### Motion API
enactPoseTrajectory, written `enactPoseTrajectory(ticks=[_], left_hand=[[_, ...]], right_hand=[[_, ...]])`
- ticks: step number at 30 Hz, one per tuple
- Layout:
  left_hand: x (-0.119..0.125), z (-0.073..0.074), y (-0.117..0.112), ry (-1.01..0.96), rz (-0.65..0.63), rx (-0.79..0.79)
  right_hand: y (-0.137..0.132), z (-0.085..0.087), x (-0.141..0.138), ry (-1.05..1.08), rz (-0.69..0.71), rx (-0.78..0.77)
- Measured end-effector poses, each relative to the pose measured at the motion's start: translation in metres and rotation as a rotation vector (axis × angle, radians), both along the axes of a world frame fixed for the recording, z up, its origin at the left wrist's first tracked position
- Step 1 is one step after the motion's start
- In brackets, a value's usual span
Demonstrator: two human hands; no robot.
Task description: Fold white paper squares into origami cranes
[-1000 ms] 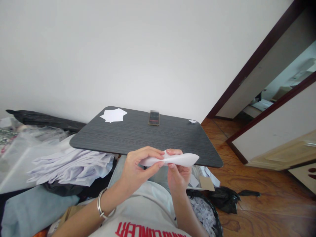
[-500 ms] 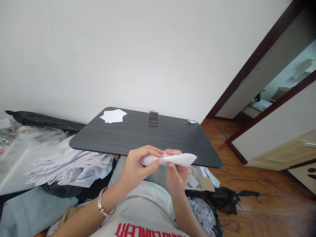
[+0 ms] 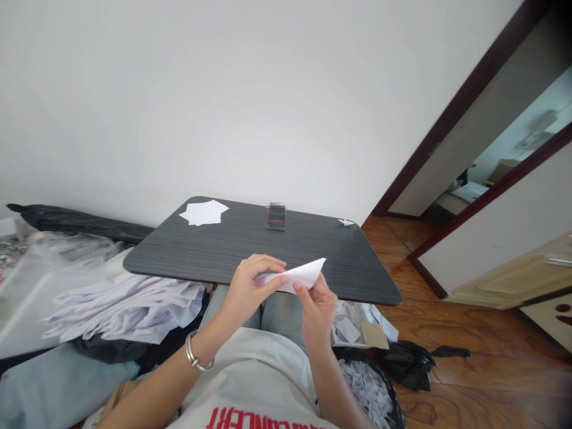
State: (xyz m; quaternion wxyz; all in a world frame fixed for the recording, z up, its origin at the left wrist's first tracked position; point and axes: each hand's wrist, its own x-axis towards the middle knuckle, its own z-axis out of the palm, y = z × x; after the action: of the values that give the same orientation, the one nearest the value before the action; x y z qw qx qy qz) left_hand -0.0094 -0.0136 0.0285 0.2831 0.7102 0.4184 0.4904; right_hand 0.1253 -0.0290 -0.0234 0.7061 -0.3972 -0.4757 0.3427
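Note:
Between my two hands is a sheet of white paper [image 3: 304,274], folded over, with one pointed corner sticking up at the right. My left hand [image 3: 250,283] pinches its left part between thumb and fingers. My right hand [image 3: 318,301] grips it lower right, thumb in front and fingers behind. Both hands are just over the near edge of the dark table [image 3: 214,250]. White paper sheets [image 3: 204,213] lie overlapped at the table's far left. A small folded white paper piece [image 3: 345,222] rests at the far right corner.
A small dark object with a blurred top [image 3: 276,217] stands at the table's back. White cloth [image 3: 129,307] is heaped on the left. Below right are a box of papers [image 3: 351,328], a black bag of paper pieces [image 3: 369,387] and another black plastic bag [image 3: 409,360].
The paper has turned so its right point now rises upward, and its flat face shows more. My right hand has shifted slightly left and its grip has changed. My left hand keeps its pinch.

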Motion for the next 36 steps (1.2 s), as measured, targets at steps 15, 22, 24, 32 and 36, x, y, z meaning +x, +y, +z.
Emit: enactPoseTrajectory(ticks=[15,22,24,32,36], left_hand=[[0.000,-0.017,0.014,-0.545,-0.213,-0.556],[0.002,-0.022,0.016,-0.586,-0.284,-0.589],[0.003,-0.022,0.016,-0.590,-0.273,-0.595],[0.000,-0.023,0.017,-0.533,-0.167,-0.628],[0.000,-0.022,0.016,-0.525,-0.166,-0.617]], right_hand=[[0.010,0.004,0.011,-0.083,0.267,-0.131],[0.012,-0.001,0.012,-0.107,0.181,-0.142],[0.012,-0.002,0.012,-0.096,0.179,-0.145],[0.013,-0.006,0.008,-0.012,0.252,-0.180],[0.012,-0.005,0.007,0.016,0.272,-0.175]])
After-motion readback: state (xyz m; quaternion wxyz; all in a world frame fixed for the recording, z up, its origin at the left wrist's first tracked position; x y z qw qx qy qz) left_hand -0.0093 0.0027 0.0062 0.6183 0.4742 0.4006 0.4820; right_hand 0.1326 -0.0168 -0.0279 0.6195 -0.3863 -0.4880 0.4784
